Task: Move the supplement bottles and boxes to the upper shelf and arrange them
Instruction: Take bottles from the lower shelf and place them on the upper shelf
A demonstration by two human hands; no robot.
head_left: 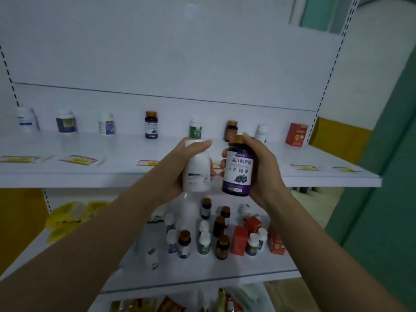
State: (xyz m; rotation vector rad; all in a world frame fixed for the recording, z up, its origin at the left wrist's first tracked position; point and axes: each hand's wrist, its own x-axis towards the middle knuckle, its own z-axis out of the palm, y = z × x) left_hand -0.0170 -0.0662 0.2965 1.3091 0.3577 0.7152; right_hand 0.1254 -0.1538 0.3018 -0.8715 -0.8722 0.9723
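Left hand (173, 174) grips our white bottle (197, 167), right hand (262, 170) grips the purple-label bottle (238, 168) — both held upright, side by side. We see them in front of the upper shelf (135, 174) edge.

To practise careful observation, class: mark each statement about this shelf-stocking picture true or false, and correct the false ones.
1. The left hand holds a white bottle. True.
2. The right hand grips a purple-labelled bottle. True.
3. The upper shelf holds nothing. False: a row of bottles and a red box stand on it.
4. The lower shelf holds only boxes. False: clustered bottles and red boxes stand there together.
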